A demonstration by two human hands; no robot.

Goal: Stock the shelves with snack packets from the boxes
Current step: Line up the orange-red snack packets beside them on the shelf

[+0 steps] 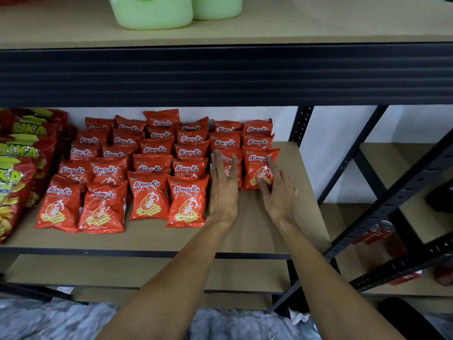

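Left hand [223, 190] flat against 1 packet [226, 156]; right hand [277, 195] touching neighbouring packet [256, 163].

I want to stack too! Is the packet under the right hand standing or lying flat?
Standing: the packet sits on its bottom edge on the shelf, front facing out, right hand touching it.

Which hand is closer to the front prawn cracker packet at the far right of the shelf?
Right. The right hand touches the front of that packet. The left hand lies flat on the neighbouring packet, just to its left.
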